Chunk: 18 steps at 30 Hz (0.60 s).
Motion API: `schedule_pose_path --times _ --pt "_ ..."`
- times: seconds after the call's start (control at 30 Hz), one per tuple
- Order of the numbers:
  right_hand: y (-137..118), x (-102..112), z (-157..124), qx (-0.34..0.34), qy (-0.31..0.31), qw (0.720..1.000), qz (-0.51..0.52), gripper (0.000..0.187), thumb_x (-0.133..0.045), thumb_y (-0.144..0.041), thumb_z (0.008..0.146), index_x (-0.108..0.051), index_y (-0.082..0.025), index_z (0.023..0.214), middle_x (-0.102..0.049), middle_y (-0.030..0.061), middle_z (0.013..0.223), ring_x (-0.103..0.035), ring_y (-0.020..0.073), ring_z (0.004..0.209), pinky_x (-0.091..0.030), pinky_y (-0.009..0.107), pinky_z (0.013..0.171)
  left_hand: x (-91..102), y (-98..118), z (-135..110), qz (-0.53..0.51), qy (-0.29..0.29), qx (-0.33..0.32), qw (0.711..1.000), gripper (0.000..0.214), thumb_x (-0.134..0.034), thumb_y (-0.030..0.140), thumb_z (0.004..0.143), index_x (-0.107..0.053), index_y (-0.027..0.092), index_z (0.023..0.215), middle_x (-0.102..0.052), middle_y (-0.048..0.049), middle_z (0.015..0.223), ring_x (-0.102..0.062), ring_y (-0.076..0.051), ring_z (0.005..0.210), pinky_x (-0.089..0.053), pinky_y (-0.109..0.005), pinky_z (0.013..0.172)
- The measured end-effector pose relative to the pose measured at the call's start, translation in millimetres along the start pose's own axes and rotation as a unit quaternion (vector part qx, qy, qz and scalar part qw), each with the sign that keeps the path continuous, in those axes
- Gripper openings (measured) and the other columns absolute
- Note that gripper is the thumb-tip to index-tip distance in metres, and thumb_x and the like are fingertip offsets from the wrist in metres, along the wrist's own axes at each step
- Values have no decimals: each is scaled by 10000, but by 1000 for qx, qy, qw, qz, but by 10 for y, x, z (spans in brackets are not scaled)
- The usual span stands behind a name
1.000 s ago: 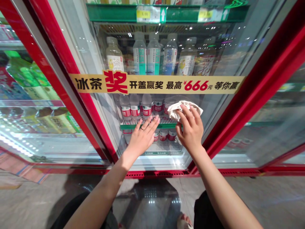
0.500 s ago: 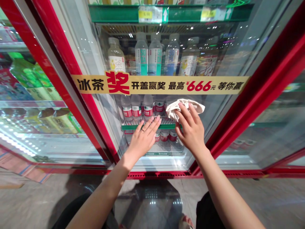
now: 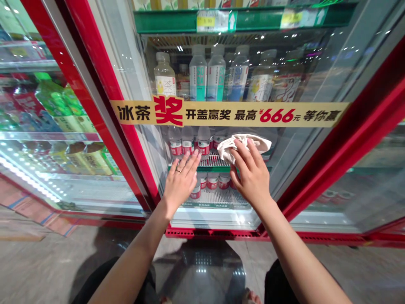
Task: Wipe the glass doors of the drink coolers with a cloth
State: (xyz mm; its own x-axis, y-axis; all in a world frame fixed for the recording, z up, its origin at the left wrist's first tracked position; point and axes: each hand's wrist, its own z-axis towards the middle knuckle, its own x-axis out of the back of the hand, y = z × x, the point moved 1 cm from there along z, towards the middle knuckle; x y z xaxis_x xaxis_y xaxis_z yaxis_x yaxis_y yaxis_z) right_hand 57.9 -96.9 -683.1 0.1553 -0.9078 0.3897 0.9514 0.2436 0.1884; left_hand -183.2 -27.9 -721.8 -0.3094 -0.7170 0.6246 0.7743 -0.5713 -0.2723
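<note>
My left hand (image 3: 181, 180) lies with its fingers stretched out at the glass door (image 3: 284, 141) of a drinks cooler, in front of the lower shelf. It holds nothing, and a ring shows on one finger. A crumpled white cloth (image 3: 226, 150) is under the fingers of my right hand (image 3: 252, 173), held against the same glass below a yellow banner (image 3: 221, 119). My right palm and thumb sit just below the cloth. Whether my left palm touches the glass I cannot tell.
Behind the glass stand bottles with soda labels (image 3: 198, 78) and red-labelled water bottles (image 3: 203, 141). Red door frames (image 3: 104, 88) run along both sides. At left, a neighbouring cooler holds green bottles (image 3: 50, 101). Cardboard (image 3: 34, 202) lies on the floor (image 3: 47, 270) at lower left.
The view has shifted, so the cooler appears further right. Against the glass, my left hand has slid left, away from my right hand. My right hand and the cloth have also moved slightly left.
</note>
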Motion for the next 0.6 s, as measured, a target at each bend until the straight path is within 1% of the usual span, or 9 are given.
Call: schedule_pose_path --times 0.07,0.1,0.17,0.27,0.33,0.37,0.43,0.53,0.6 --pt "-58 -18 30 -3 -25 1000 5 565 -558 -185 1011 -541 -217 1575 -551 87 1685 -328 321 1672 -438 588 1312 -21 -31 -24 1 4 -3 1000 894 -512 250 1079 91 234 1738 -347 -41 1771 -390 -232 1644 -164 -418 1400" --pt "-80 -27 38 1 -35 999 9 557 -552 -194 1017 -546 -224 1573 -546 81 1689 -328 316 1672 -427 584 1320 -26 -38 -30 0 6 -5 1000 895 -516 254 1080 88 236 1740 -354 -39 1769 -390 -229 1644 -156 -414 1401" --pt "-103 -42 39 14 -44 999 16 519 -548 -209 1025 -580 -238 1542 -574 73 1667 -373 306 1653 -431 565 1319 -27 -44 -34 -2 8 -6 1000 900 -524 262 1082 88 239 1742 -355 -38 1769 -387 -227 1645 -151 -408 1401" --pt "-95 -55 17 43 -20 999 25 474 -577 -202 1015 -630 -236 1485 -663 79 1581 -470 302 1599 -477 533 1286 -27 -41 -32 0 8 -7 1000 901 -525 272 1083 88 237 1742 -346 -45 1773 -376 -230 1651 -161 -403 1399" --pt "-85 -59 7 48 6 999 21 494 -595 -176 1001 -620 -220 1492 -694 91 1542 -495 307 1582 -500 525 1267 -36 -37 -34 4 10 -10 1000 899 -521 274 1083 88 229 1743 -346 -49 1774 -368 -229 1655 -159 -400 1401" --pt "-86 -61 9 43 14 999 19 520 -597 -164 996 -602 -212 1513 -689 99 1547 -485 313 1589 -501 531 1265 -44 -34 -36 7 11 -11 1000 898 -519 273 1083 89 224 1743 -345 -50 1775 -362 -229 1658 -153 -401 1403" --pt "-103 -66 26 22 11 1000 15 579 -592 -165 995 -549 -207 1570 -637 111 1604 -423 328 1626 -480 560 1281 -65 -24 -42 10 12 -11 1000 898 -519 276 1083 84 215 1744 -335 -55 1779 -347 -233 1665 -143 -408 1407" --pt "-172 -82 71 3 -22 1000 14 635 -579 -206 1011 -473 -217 1637 -530 111 1699 -313 342 1674 -428 609 1308 -105 -4 -54 11 8 -7 1000 895 -537 297 1079 40 203 1756 -313 -69 1791 -312 -252 1679 -143 -429 1410" --pt "-225 -96 98 8 -37 999 10 630 -565 -215 1023 -462 -213 1644 -507 113 1714 -288 341 1683 -411 614 1314 -138 5 -62 10 12 -5 1000 885 -555 312 1074 -15 199 1766 -323 -74 1791 -297 -258 1685 -130 -441 1414"
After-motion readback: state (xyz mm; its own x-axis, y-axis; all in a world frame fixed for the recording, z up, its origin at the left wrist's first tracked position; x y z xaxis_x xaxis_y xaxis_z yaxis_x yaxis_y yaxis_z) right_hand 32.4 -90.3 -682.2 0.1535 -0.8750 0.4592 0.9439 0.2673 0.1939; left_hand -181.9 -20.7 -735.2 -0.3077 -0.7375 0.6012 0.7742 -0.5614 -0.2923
